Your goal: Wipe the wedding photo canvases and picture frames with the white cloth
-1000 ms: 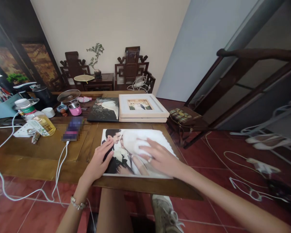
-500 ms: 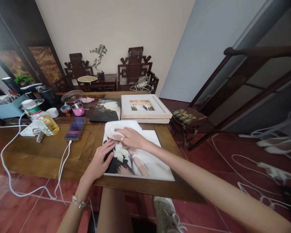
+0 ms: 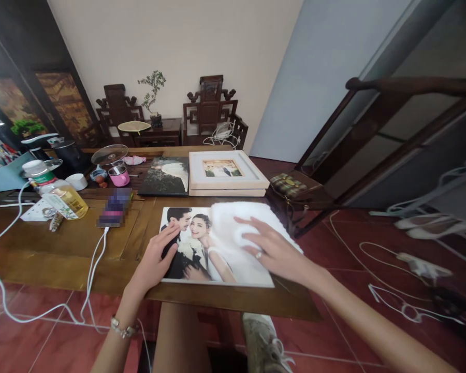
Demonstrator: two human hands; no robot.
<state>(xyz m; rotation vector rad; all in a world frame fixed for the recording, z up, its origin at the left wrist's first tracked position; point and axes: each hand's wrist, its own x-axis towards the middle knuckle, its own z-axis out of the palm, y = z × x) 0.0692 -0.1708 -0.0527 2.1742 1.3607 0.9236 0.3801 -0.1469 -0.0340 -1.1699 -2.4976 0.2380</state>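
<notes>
Now presses white terry cloth (image 3: 229,225) under spread right hand (image 3: 275,249) on right half of glossy rectangular photo print (image 3: 190,251) flat on brown wooden table (image 3: 62,243), over from top-left corner, open left hand (image 3: 155,261) steadying left edge.

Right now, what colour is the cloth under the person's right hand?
Plain white; the cloth lies under the right hand, seen clearly in the head view.

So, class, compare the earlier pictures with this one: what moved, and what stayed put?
The right hand slid the white cloth to the far left corner of the photo print, then back to its right side. The left hand stays flat on its left edge.
</notes>
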